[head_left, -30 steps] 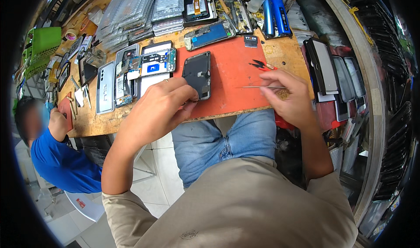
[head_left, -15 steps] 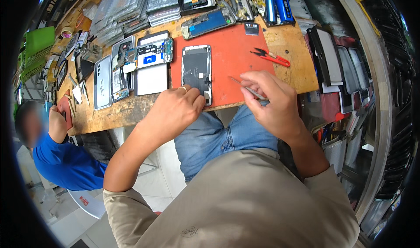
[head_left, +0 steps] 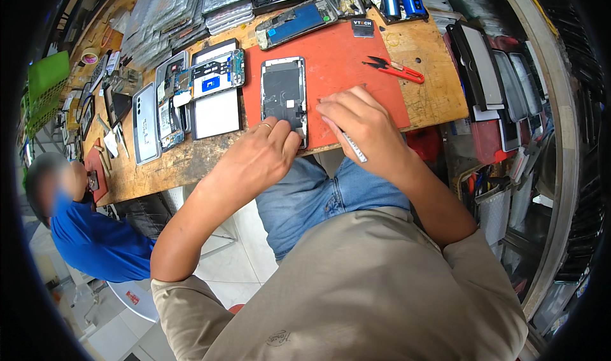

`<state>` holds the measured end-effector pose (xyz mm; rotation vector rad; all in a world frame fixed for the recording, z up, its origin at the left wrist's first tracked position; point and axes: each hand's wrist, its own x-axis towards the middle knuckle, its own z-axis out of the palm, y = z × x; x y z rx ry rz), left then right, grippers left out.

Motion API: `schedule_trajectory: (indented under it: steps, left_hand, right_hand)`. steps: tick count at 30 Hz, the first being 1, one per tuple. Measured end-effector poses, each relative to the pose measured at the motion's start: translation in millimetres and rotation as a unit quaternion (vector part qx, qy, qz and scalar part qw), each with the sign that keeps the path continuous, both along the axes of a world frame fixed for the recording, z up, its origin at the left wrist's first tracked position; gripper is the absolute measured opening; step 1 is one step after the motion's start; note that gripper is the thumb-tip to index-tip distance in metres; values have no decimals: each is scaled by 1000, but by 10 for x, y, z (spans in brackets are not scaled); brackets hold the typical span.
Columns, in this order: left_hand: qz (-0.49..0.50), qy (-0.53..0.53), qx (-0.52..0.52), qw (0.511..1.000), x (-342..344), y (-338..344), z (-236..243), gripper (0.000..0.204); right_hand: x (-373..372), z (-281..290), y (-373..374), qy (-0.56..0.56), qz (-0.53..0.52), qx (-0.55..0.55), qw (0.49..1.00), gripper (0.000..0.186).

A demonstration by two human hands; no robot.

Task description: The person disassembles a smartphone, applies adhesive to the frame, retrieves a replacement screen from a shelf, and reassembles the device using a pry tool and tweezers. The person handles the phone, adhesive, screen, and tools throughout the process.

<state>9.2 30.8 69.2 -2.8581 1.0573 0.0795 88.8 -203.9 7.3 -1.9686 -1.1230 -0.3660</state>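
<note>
A phone display panel (head_left: 283, 87), dark-backed with a light rim, lies lengthwise on an orange-red mat (head_left: 356, 62). My left hand (head_left: 258, 151), a ring on one finger, is closed over the panel's near end, and its fingertips hide that part. To the right of the panel, my right hand (head_left: 366, 125) grips a slim silver tool (head_left: 354, 148) whose flat, printed handle sticks out below the palm. The tool's tip is hidden by the fingers, which are above the mat. Red-handled thread snips (head_left: 394, 69) lie beyond this hand.
Opened phones (head_left: 172, 116) and a disassembled phone body (head_left: 216, 74) lie to the left. Another phone part (head_left: 296, 27) and stacked clear plastic trays (head_left: 165, 17) are at the back. A person in blue (head_left: 95, 240) sits at the left. Racks of phone parts (head_left: 477, 74) stand at the right.
My right hand has moved left toward the panel and turned, so the tool's tip is now hidden and its handle shows. The left hand stays on the panel's near end.
</note>
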Motion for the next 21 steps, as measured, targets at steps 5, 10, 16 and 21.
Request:
schedule_trajectory:
  steps: [5,10,16,21]
  left_hand:
    - [9,-64,-37,997,-7,18,124,15]
    - [13,-49,-69,996,93,-10,321,16]
    - [-9,-37,-89,995,273,-106,473,26]
    - [17,-24,-159,987,312,-188,506,49]
  right_hand:
    - [-149,199,-164,22,17,32,999,25]
    - [-325,362,-148,-47,64,76,994,20]
    - [-378,420,-85,-139,32,29,989,14]
    - [-359,397,-94,-169,6,30,985,13]
